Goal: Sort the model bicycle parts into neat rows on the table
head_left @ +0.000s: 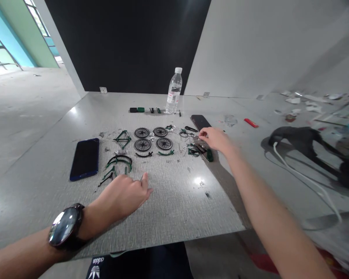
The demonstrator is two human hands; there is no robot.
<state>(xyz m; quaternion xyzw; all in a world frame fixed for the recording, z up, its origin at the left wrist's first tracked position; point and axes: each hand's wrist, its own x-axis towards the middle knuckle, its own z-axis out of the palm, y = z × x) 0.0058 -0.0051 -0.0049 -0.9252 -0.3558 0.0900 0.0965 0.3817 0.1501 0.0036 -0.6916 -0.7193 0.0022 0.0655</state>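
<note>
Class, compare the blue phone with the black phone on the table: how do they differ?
The blue phone lies left of the bicycle parts, untouched and nearer the camera. The black phone lies right of them, farther back, just beyond the right hand. Both lie flat, screens dark.

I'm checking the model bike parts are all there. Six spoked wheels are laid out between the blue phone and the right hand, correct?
Not quite: the head view shows four wheels, in two rows of two, not six. They do lie between the blue phone and the right hand.
</note>
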